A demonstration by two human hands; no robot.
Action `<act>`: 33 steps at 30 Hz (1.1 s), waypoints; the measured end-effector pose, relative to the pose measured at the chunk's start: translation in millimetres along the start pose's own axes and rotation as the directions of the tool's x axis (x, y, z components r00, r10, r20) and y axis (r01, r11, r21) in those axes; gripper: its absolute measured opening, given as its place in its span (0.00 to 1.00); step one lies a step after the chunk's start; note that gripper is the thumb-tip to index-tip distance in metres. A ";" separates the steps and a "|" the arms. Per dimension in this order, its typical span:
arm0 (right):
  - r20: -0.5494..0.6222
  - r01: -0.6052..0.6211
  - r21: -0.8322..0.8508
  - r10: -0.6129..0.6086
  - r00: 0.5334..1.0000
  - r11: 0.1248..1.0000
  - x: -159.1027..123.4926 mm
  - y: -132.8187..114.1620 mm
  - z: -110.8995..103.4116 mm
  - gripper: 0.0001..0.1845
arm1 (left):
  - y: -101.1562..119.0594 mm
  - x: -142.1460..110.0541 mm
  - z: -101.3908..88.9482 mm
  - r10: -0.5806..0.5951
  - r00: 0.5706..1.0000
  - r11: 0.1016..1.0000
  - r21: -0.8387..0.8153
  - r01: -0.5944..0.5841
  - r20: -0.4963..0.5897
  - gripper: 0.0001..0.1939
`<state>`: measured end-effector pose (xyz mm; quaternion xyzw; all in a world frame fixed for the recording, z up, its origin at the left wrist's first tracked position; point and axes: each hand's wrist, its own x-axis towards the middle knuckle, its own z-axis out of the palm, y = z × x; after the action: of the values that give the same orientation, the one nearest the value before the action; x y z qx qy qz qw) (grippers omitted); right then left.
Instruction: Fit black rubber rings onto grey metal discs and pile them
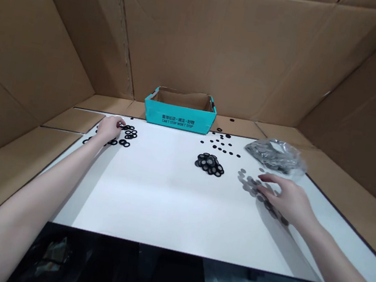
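Taking the teal box (179, 116) as landmark: left of it and nearer the person, the left hand (109, 129) is among black rings (130, 134) on the white worktop (149, 202). Right of it and nearer, the right hand (285, 196) reaches grey discs (250, 185). Between box and right hand lies a dark heap (210, 163); a clear bag (275, 154) sits to the box's right.

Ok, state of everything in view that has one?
Teal cardboard box: upright, top open.
Clear plastic bag: lying down, crumpled; mouth not discernible.
Black rings: loose, spread out.
Central pile: heaped.
Grey discs: strewn, partly overlapping.
Small black discs: scattered.
Left hand: at rings, grip unclear.
Right hand: fingers apart.
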<state>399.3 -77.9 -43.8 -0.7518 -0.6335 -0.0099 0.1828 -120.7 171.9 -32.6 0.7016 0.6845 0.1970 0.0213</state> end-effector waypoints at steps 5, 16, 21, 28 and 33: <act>0.001 0.008 -0.026 -0.008 1.000 1.000 11.4 -11.9 18.0 0.15 | -2.0 -9.0 -7.4 0.029 0.997 0.994 -0.103 -0.036 -0.068 0.17; -0.077 0.025 0.011 -0.024 0.997 1.000 9.2 -30.1 4.7 0.13 | 40.2 -39.0 -32.4 0.078 0.978 0.902 -0.403 -0.153 -0.196 0.15; -0.134 -0.022 0.165 0.045 0.990 0.986 10.0 -38.9 -7.3 0.10 | 63.7 -57.3 -35.3 0.125 0.976 0.804 -0.558 -0.204 -0.175 0.17; -0.096 0.084 0.661 -0.028 0.995 0.746 1.9 -107.5 -9.9 0.13 | 123.8 -115.5 -29.3 0.398 0.917 0.344 -0.927 -0.148 0.002 0.20; -0.264 0.329 0.803 -0.197 0.944 0.498 -8.5 -172.0 -0.2 0.16 | 146.7 -152.2 -22.2 0.548 0.834 0.235 -0.969 -0.075 0.068 0.17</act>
<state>233.3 -63.6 -0.6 -0.4640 -0.6533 0.2142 0.5586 14.3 10.0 -5.8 0.7003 0.2565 0.4112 0.5241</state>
